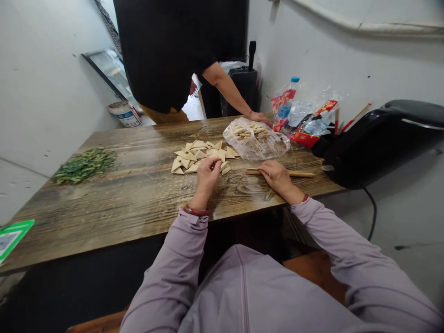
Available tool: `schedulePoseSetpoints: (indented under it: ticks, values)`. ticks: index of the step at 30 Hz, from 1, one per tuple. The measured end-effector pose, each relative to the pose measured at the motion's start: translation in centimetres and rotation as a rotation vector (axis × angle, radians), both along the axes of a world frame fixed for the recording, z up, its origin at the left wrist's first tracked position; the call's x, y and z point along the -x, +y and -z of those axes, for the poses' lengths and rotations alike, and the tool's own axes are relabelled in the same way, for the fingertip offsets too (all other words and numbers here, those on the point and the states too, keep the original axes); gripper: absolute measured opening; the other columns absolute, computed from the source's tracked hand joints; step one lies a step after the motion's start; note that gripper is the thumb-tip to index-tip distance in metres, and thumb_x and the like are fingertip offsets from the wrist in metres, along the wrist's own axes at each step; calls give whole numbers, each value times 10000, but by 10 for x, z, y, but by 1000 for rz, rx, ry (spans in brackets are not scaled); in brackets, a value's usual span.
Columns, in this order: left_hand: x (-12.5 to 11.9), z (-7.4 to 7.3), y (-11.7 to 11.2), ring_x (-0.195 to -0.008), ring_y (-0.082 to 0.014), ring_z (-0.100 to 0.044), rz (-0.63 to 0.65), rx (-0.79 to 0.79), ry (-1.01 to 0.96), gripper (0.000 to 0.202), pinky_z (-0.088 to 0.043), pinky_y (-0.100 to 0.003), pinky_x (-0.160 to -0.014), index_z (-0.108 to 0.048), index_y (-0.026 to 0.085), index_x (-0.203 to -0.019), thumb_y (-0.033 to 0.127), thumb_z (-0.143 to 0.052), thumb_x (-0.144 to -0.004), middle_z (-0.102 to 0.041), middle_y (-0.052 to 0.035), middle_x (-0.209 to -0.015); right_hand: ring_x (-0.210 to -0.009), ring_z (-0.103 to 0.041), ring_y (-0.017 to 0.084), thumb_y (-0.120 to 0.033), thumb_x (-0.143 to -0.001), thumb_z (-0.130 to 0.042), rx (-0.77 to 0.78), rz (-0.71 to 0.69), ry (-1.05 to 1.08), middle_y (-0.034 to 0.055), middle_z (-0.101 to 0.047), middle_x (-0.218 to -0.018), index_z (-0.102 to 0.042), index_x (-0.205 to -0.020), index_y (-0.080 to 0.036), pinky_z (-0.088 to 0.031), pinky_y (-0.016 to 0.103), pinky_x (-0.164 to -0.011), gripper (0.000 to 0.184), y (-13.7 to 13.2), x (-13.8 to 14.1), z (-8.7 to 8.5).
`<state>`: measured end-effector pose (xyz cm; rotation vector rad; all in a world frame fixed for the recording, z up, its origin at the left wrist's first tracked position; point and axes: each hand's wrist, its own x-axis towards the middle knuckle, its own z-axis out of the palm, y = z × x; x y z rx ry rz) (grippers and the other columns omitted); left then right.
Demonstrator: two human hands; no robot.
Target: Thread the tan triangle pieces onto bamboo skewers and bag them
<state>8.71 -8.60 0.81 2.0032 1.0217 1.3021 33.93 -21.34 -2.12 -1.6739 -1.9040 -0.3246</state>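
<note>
On the wooden table [138, 194] lies a pile of flat, pale tan triangular pieces [189, 157]. My left hand [208, 175] is at the near edge of this pile, its fingers curled together; whatever they hold is too small or hidden to make out. To the right, my right hand [275, 178] has its fingers closed on thin bamboo skewers [301, 174] lying in a bundle along the table. Just beyond that hand sits a clear plastic bag [244, 143] of similar tan pieces on skewers, the stick ends pointing toward me.
Green leaves [86, 164] are heaped at the left. A co-worker's hand [260, 118] rests on the far edge. Plastic packets [300, 113], a blue-capped bottle [294, 80] and a black appliance [378, 138] stand at the right. A green-bordered card [15, 236] is at the near left.
</note>
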Motion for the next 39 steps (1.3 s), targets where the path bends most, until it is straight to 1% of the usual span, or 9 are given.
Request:
schedulePoseSetpoints:
  ticks: [5,8,11,13,18,22,27,32,39]
  values:
    - [-11,7,-25,-802,-162,-638,118,-86,161,119,-529,-304,-785,-738,175,-924,178,-637,-859,-711,-61,-898,-897,-594,240,-255,-1036,-523,6,-22,-86,98,-728,-963,-766,-974,-205,-430,338,-796,255,-5,15,-4]
    - [-19,10,-38,-797,-166,-629,159,-120,236,131,-534,-321,-802,-737,170,-957,150,-660,-853,-693,-57,-879,-906,-585,237,-248,-1041,-514,4,-37,-100,98,-726,-976,-765,-981,-202,-413,332,-801,262,-7,23,-5]
    - [-23,12,-48,-815,-184,-634,179,-153,285,90,-532,-338,-799,-741,168,-920,143,-685,-854,-675,-55,-848,-905,-577,238,-245,-1037,-525,-2,-38,-100,99,-721,-976,-760,-982,-192,-399,335,-805,248,-10,30,-7]
    - [-23,14,-54,-840,-200,-640,173,-181,315,58,-528,-353,-810,-735,169,-855,132,-690,-858,-670,-60,-833,-896,-570,239,-248,-1035,-531,-5,-39,-104,99,-716,-968,-754,-975,-187,-386,338,-799,239,-13,35,-8]
    - [-14,15,-66,-861,-226,-653,111,-246,380,133,-520,-382,-828,-697,173,-754,131,-678,-879,-642,-64,-796,-906,-543,242,-242,-1038,-523,-22,-82,-147,93,-704,-962,-736,-943,-195,-345,341,-787,238,-17,48,-11]
    - [-12,13,-71,-899,-236,-655,97,-274,412,103,-517,-393,-850,-690,171,-796,147,-670,-894,-645,-71,-830,-886,-513,238,-243,-1044,-510,-22,-88,-161,93,-689,-945,-731,-918,-206,-317,340,-771,257,-18,51,-11]
    - [-19,15,-75,-932,-248,-635,100,-290,465,96,-513,-399,-859,-697,174,-817,189,-667,-907,-643,-82,-870,-888,-513,236,-262,-1056,-498,-21,-96,-193,91,-669,-929,-716,-919,-202,-314,340,-769,265,-15,52,-10]
    - [-22,15,-75,-923,-240,-608,100,-355,561,196,-507,-401,-875,-690,181,-754,183,-612,-934,-619,-74,-848,-910,-527,239,-263,-1061,-492,-16,-114,-212,98,-674,-946,-705,-932,-186,-327,341,-781,261,-13,54,-9]
    - [-23,7,-87,-969,-259,-577,96,-478,722,267,-485,-424,-881,-717,180,-814,203,-512,-983,-642,-110,-926,-931,-537,253,-281,-1057,-504,21,-115,-263,108,-692,-959,-710,-956,-187,-328,350,-762,248,-14,54,-12]
